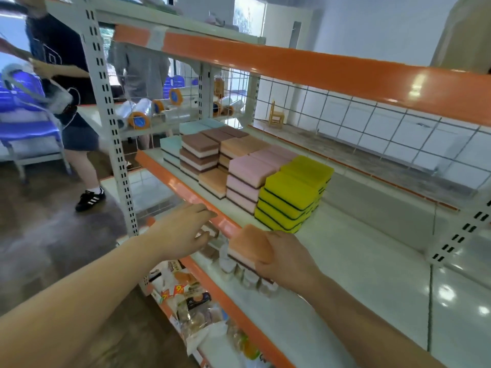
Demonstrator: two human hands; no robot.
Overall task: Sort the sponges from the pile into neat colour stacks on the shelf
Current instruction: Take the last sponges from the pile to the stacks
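My right hand (285, 257) grasps one orange sponge (249, 247), fingers curled round its end. The sponge shows an orange top, a pale middle layer and a dark base. It is held just in front of the orange front edge (186, 192) of the shelf (358, 256), near the yellow stack.

My left hand (183, 232) is released: fingers extended and relaxed, holding nothing. It sits at the shelf's front edge, just left of the held sponge; whether the fingertips touch the edge, I cannot tell.

Stacks on the shelf, right to left:
- Yellow stack (289, 205), nearest my right hand, with dark green bases.
- Pink stack (251, 181), touching the yellow one.
- Orange stack (233, 150), with a single low orange sponge (212, 183) in front of it.
- Brown stack (199, 155).
- Pale blue stack (170, 147), at the far left end.

Below the shelf edge, a blurred row of small pale items (239, 272) sits under my right hand; packaged goods (196, 309) lie on the lower level. Another person (63, 83) stands at left beyond the upright post (111, 123). Film rolls (143, 112) rest on the adjoining shelf.
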